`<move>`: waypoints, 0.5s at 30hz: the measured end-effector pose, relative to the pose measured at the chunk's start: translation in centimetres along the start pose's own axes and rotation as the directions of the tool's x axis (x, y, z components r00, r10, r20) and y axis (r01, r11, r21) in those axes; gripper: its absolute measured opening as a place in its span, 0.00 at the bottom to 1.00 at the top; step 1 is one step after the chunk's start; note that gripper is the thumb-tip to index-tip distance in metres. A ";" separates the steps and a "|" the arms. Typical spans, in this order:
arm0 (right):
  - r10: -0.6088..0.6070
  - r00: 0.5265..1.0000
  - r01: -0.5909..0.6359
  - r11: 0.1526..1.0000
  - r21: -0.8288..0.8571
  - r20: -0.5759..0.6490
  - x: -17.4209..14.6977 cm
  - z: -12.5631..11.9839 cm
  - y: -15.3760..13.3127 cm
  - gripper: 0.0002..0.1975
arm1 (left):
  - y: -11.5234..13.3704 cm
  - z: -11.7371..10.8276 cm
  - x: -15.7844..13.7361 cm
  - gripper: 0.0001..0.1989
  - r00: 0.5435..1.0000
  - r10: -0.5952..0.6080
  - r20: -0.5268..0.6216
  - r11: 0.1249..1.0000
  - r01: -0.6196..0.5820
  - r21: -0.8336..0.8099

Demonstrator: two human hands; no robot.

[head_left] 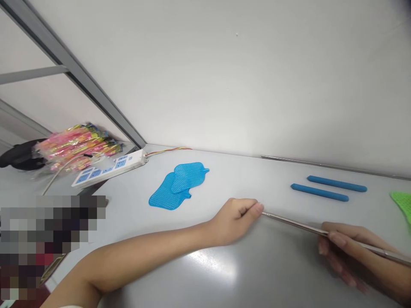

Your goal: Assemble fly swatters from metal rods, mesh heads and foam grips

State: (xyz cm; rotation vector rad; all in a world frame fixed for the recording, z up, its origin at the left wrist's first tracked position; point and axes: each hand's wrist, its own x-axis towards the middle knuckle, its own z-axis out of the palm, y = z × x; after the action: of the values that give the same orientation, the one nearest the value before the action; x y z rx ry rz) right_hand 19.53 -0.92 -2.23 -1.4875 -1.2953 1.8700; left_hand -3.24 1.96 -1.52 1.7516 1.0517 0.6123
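One metal rod [295, 223]: thin end is being gripped by left hand [236, 220], thicker length by right hand [359, 256], ideally unbent.

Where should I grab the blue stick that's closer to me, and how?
Probably around the middle of the nearer blue stick, pinching across it from above and your side. It lies flat, long and thin, so the middle should balance best, and the other blue stick lies close behind it.
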 end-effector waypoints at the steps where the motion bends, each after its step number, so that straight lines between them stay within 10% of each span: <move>1: -0.006 1.000 0.006 1.000 0.020 -0.019 0.1 0.1 0.0 0.23 | 0.0 0.0 0.0 0.18 1.000 0.000 -0.013 1.000 0.000 -0.009; 15: -0.094 0.982 0.135 0.955 0.263 -0.162 -0.1 -0.1 0.1 0.18 | 0.3 0.0 0.3 0.19 0.984 -0.091 -0.153 0.966 0.050 -0.254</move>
State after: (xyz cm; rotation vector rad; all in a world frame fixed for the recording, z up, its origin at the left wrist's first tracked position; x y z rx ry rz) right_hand 19.69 -0.99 -2.29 -1.3472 -0.9882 1.7462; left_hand -2.95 2.20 -1.30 1.4583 1.0933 0.8172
